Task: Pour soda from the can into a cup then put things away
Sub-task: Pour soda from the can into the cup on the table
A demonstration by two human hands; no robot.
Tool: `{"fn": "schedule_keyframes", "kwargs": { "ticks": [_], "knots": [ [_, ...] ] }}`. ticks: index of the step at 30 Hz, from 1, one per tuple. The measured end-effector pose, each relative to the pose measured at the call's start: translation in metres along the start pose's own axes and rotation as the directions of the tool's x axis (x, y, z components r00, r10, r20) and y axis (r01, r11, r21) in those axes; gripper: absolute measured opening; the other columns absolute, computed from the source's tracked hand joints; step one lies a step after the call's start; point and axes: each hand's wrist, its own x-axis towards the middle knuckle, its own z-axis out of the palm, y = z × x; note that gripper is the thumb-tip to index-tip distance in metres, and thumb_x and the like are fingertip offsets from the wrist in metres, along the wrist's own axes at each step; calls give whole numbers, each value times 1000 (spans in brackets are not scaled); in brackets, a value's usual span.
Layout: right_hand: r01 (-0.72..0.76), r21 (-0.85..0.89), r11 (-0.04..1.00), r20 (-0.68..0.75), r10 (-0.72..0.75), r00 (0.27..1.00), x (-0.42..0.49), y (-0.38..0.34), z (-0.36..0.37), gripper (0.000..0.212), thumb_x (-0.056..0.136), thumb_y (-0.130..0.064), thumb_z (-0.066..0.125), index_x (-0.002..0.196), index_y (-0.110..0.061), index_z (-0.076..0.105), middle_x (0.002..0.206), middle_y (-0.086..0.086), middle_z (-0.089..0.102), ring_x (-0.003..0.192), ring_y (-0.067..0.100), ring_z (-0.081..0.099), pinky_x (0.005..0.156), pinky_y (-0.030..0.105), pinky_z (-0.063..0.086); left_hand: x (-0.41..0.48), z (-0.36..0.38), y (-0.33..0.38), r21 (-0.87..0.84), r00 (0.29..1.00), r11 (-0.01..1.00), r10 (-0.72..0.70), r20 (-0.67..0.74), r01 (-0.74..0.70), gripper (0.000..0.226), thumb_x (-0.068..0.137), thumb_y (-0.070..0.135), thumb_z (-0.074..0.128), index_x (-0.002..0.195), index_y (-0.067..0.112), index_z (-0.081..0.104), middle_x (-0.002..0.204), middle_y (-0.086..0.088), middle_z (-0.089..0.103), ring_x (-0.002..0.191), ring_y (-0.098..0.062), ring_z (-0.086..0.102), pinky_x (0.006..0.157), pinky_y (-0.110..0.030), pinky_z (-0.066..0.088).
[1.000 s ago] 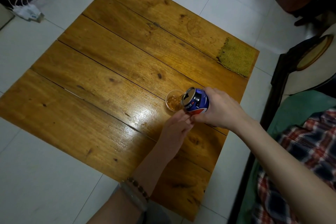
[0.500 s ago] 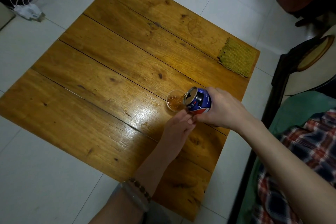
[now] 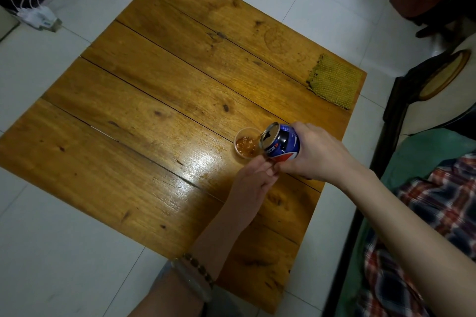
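**Q:** So, pour check, how's it looking from your end?

**A:** Nearest you, your left hand (image 3: 253,177) has its fingertips closed on the base of the cup (image 3: 246,145), steadying it on the worktop (image 3: 159,100). Just past it, your right hand (image 3: 313,153) is wrapped around the can (image 3: 282,143), tipped nearly flat, its long axis running right to left with the mouth over the cup's right rim. Soda is already in the cup.

**Q:** What does the next bit hinge on?

**A:** The cup sits directly left of the can's mouth, so I'd say roll the can back upright toward your right. The woven mat (image 3: 333,81) at the far corner is well apart.
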Motion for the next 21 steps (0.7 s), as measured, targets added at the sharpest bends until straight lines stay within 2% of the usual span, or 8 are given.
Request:
{"fn": "schedule_keyframes", "kwargs": {
  "ticks": [2,4,7,8,9,11,13,21],
  "knots": [
    [-1,-7,1000,2,1,1000,0,0,0,66,60,-55,73,111,-23,46,97,-2,51,88,17,49,71,31,43,0,-1,-2,-2,1000,1000,19,18,-19,56,89,-11,42,132,24,43,120,-1,59,107,-13,59,98,-27,46],
    [1,-7,1000,5,-1,1000,0,0,0,66,60,-55,73,111,-23,46,97,-2,51,88,16,49,71,31,44,-1,-1,-2,179,995,979,99,7,-98,53,91,-5,42,135,24,43,124,-2,58,111,-11,57,103,-30,44],
    [0,-10,1000,7,0,1000,-1,0,-1,66,60,-55,72,110,-23,46,96,-2,51,87,17,49,69,30,43,3,-6,-9,652,971,722,210,114,-233,41,90,26,41,126,11,56,129,0,55,123,-8,50,100,-33,47],
    [-2,-10,1000,7,2,1000,-1,-1,-2,65,60,-55,73,110,-23,46,96,-2,51,88,17,49,69,31,43,3,-6,-10,697,966,672,222,131,-250,43,89,30,41,123,10,58,129,0,55,123,-8,49,99,-33,47],
    [-5,-10,1000,9,5,1000,-1,-1,-2,65,60,-55,73,110,-23,46,97,-2,52,88,17,49,70,32,44,3,-4,-8,628,973,745,202,109,-225,42,89,29,42,124,12,57,127,0,57,122,-8,51,100,-35,47],
    [-6,-9,1000,13,6,1000,-1,-2,-4,66,60,-55,73,111,-23,46,98,-1,52,89,18,50,73,34,47,0,-1,-3,265,992,956,128,-8,-121,41,91,8,46,129,24,49,117,3,61,111,-6,57,104,-39,43],
    [-4,-12,1000,16,4,1000,-1,-3,-5,65,60,-54,73,111,-23,47,98,-1,53,89,18,51,74,35,47,-1,2,3,8,999,1000,11,-42,-11,55,88,-9,45,127,31,44,111,7,62,104,-6,61,106,-41,40],
    [-3,-25,1000,19,3,1000,-1,-4,-6,64,61,-54,73,109,-23,46,97,-1,53,88,18,51,74,35,47,0,-1,-3,195,996,978,85,-20,-79,53,89,-7,47,126,30,47,115,8,63,112,-7,58,104,-34,43]
  ]
}}
